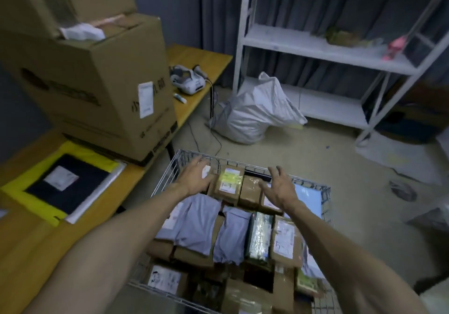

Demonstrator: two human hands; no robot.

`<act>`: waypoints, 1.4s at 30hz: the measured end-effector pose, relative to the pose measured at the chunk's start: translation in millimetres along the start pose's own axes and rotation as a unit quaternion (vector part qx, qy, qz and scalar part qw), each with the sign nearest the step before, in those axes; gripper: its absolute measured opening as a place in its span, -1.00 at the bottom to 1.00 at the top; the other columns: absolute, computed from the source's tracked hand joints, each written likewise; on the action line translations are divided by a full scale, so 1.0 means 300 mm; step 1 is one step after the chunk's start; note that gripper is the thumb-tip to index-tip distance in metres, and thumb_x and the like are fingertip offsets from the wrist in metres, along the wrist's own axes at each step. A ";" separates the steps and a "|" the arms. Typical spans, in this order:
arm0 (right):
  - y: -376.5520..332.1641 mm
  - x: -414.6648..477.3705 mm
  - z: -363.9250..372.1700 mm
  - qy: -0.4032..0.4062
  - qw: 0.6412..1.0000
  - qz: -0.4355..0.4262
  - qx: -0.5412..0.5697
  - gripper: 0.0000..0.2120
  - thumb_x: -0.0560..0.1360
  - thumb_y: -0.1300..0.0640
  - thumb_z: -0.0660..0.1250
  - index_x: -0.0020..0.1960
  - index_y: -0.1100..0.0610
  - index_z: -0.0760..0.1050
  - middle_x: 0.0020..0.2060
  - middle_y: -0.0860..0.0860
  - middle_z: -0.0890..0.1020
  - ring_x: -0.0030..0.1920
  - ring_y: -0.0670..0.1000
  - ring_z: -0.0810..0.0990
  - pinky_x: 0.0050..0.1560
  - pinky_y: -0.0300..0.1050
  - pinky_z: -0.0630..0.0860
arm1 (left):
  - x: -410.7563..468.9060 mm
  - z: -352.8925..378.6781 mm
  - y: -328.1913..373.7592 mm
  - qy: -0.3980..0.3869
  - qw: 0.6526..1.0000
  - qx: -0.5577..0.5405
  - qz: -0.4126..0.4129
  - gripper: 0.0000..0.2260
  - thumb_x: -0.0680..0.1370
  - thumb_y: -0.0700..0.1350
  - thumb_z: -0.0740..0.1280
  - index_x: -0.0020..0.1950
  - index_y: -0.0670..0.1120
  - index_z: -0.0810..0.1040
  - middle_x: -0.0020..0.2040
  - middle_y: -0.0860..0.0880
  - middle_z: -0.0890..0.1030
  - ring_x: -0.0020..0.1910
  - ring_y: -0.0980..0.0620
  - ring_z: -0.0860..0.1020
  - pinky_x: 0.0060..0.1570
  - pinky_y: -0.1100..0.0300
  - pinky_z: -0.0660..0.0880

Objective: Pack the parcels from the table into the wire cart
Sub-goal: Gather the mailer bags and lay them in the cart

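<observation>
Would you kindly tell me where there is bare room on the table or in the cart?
The table is bare nearer than the yellow mailer and beyond the big carton, by the white device. The wire cart is packed, bar one dark gap at its near end.

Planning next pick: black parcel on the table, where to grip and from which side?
Black parcel: probably pinch the right edge, coming from the cart side. It lies flat and thin on a yellow bag, so the top gives no hold; the big box crowds the far side.
</observation>
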State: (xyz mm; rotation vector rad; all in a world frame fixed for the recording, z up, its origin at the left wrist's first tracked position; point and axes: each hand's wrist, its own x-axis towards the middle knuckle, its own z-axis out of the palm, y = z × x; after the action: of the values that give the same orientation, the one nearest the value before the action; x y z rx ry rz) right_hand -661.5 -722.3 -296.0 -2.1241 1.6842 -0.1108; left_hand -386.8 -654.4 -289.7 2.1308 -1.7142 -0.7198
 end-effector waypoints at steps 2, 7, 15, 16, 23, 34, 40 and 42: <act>-0.077 0.023 -0.043 0.006 0.999 -0.039 0.009 -0.37 0.61 -0.17 0.20 0.56 0.11 0.15 0.57 0.16 0.11 0.50 0.23 0.22 0.46 0.12 0.25 | -0.051 -0.067 0.001 0.030 0.999 0.010 -0.018 -0.46 0.58 0.02 0.31 0.52 -0.13 0.32 0.59 -0.14 0.16 0.54 -0.11 0.21 0.47 0.07 0.20; -0.248 0.021 -0.097 0.003 0.991 -0.129 0.045 -0.37 0.61 -0.15 0.20 0.57 0.12 0.15 0.55 0.16 0.14 0.50 0.21 0.22 0.47 0.16 0.24 | -0.208 -0.191 -0.015 0.094 0.993 0.034 -0.064 -0.46 0.61 0.02 0.30 0.55 -0.08 0.27 0.60 -0.12 0.12 0.55 -0.15 0.16 0.51 0.01 0.15; -0.506 -0.099 -0.094 -0.015 0.969 -0.246 0.028 -0.34 0.61 -0.16 0.20 0.59 0.07 0.06 0.58 0.11 0.07 0.55 0.18 0.10 0.52 0.15 0.15 | -0.546 -0.347 -0.115 0.187 0.969 0.025 -0.160 -0.41 0.62 0.08 0.27 0.58 -0.09 0.18 0.60 -0.13 0.06 0.55 -0.16 0.15 0.49 -0.01 0.18; -0.549 -0.117 -0.091 -0.016 0.965 -0.261 0.024 -0.33 0.61 -0.17 0.19 0.60 0.06 0.05 0.58 0.11 0.07 0.55 0.17 0.10 0.51 0.16 0.16 | -0.594 -0.368 -0.135 0.198 0.965 0.019 -0.173 -0.40 0.62 0.09 0.26 0.58 -0.09 0.17 0.61 -0.13 0.05 0.56 -0.15 0.13 0.50 0.00 0.17; -0.908 -0.293 -0.048 -0.032 0.940 -0.334 0.057 -0.32 0.59 -0.18 0.21 0.59 0.06 0.06 0.56 0.11 0.10 0.53 0.17 0.11 0.47 0.16 0.22 | -0.965 -0.527 -0.327 0.250 0.934 0.058 -0.249 -0.37 0.59 0.13 0.29 0.58 -0.08 0.20 0.61 -0.11 0.07 0.54 -0.17 0.17 0.46 -0.01 0.22; -1.437 -0.694 0.182 -0.035 0.915 -0.402 0.010 -0.33 0.60 -0.18 0.20 0.58 0.10 0.09 0.54 0.15 0.13 0.52 0.20 0.12 0.44 0.22 0.22 | -1.590 -0.728 -0.700 0.309 0.889 0.075 -0.329 -0.42 0.60 0.14 0.27 0.56 -0.03 0.24 0.60 -0.11 0.07 0.55 -0.17 0.16 0.48 -0.05 0.17; -1.701 -0.870 0.301 -0.023 0.877 -0.478 -0.035 -0.33 0.59 -0.18 0.22 0.57 0.11 0.14 0.52 0.16 0.19 0.51 0.19 0.17 0.45 0.22 0.22 | -1.858 -0.783 -0.857 0.321 0.865 0.056 -0.382 -0.41 0.61 0.17 0.24 0.57 -0.02 0.19 0.62 -0.11 0.02 0.56 -0.17 0.13 0.50 -0.04 0.14; -1.772 -0.903 0.338 -0.020 0.873 -0.485 -0.039 -0.34 0.59 -0.18 0.23 0.56 0.11 0.16 0.50 0.15 0.22 0.49 0.19 0.19 0.44 0.23 0.24 | -1.919 -0.797 -0.904 0.332 0.856 0.050 -0.393 -0.41 0.61 0.16 0.24 0.57 -0.03 0.20 0.62 -0.11 0.03 0.56 -0.17 0.13 0.50 -0.05 0.14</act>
State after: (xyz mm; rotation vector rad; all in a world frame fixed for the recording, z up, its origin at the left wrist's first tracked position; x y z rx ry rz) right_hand -215.6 -345.9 -135.9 -2.7924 0.4489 -0.2841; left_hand -122.3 -48.8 -129.4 2.6988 -0.5061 0.0004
